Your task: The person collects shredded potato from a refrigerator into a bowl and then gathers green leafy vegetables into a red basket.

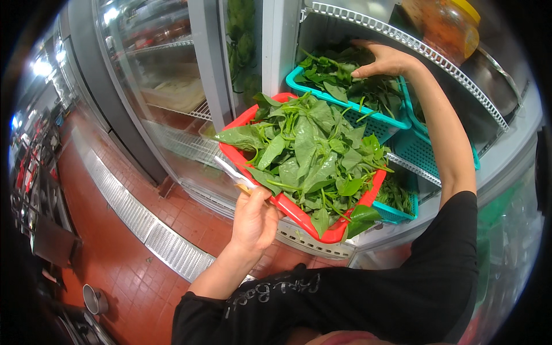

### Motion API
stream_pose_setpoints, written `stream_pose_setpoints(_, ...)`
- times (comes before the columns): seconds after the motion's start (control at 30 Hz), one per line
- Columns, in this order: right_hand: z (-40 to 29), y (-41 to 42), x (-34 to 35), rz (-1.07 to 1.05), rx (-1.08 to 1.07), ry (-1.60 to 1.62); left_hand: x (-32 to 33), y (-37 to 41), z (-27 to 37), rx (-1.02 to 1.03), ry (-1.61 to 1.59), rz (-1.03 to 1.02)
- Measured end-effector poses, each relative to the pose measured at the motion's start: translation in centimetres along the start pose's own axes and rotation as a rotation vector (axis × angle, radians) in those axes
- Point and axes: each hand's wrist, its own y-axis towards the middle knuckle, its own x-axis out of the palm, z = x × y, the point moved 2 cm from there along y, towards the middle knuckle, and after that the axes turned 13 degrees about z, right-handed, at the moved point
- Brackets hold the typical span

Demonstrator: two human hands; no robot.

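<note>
My left hand [256, 220] grips the near left rim of a red plastic basket [297, 212], along with a slim white and tan object I cannot identify. Fresh leafy greens [308, 148], broad-leaved with thin stems, are heaped above the basket's rim. My right hand [386, 60] reaches into the refrigerator, over a teal perforated basket [371, 123]. Its thumb and fingers are spread at the darker greens [334, 79] in that basket; the far fingertips are partly hidden.
More teal baskets [418, 151] stand beside and below, one with feathery greens [394, 194]. A wire shelf edge [405, 36] curves above my right hand, under a yellow-lidded jar [453, 30]. A glass door [172, 108] is at left. A metal pot [95, 299] sits on the red tiled floor [129, 263].
</note>
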Motion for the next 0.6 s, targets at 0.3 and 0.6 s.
stream_pose_setpoints(0.3, 0.0, 1.9, 0.8, 0.41, 0.239, -0.345, 0.4, -0.3, -0.1, 0.007, 0.014, 0.075)
stream_pose_setpoints(0.6, -6.7, -4.0, -0.1, 0.78, -0.524, -0.209, 0.8, -0.4, -0.2, -0.006, 0.051, 0.06)
